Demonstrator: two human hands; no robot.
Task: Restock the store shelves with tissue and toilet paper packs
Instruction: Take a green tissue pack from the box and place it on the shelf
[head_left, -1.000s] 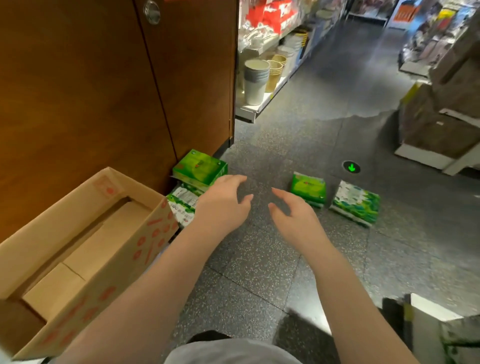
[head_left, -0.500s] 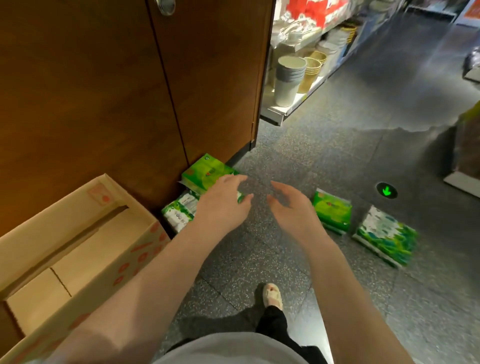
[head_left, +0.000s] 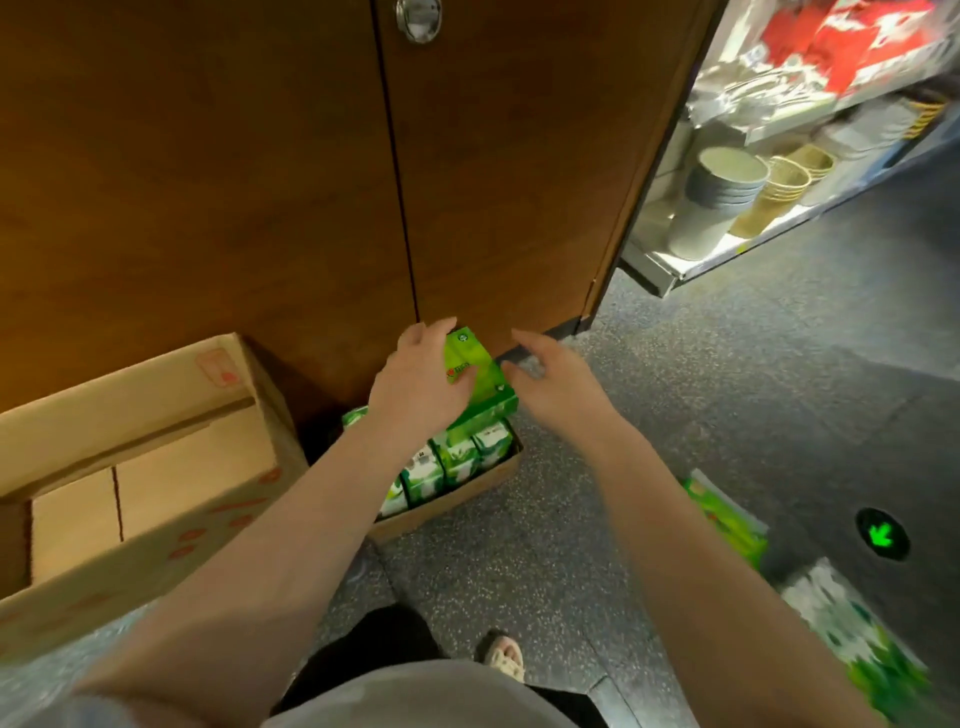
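The person is bending over the floor (head_left: 649, 467) and reaching for stock, so the step in hand looks like picking up a pack to carry to the shelves. The left hand (head_left: 415, 384) is lying on top of the bright green tissue pack (head_left: 480, 376), fingers spread and lightly bent over its far edge at twelve o'clock; whether it is truly gripping yet is hard to tell, but it is at least pressing on the pack. The right hand (head_left: 558, 384) is hovering just beside the pack at its three o'clock side, its grip wide and holding nothing.

That green pack is sitting at the foot of the wooden cabinet (head_left: 234, 182), resting on a row of smaller green-and-white packs (head_left: 452, 462) standing in a shallow cardboard tray (head_left: 457, 504). Two more packs are lying on the floor at four o'clock from the hands: a green one (head_left: 727, 519) and a white-and-green one (head_left: 857, 639), both blurred.

The next move probably calls for the right hand closing on the free side so both palms are squeezing the pack evenly, then lifting straight up.

The packs are looking soft, boxy and wrapped in glossy film, so likely slippery and compressible. The big open carton (head_left: 130, 467) at nine o'clock is matte brown card with red print. The floor is speckled grey stone; the cabinet is smooth brown veneer.
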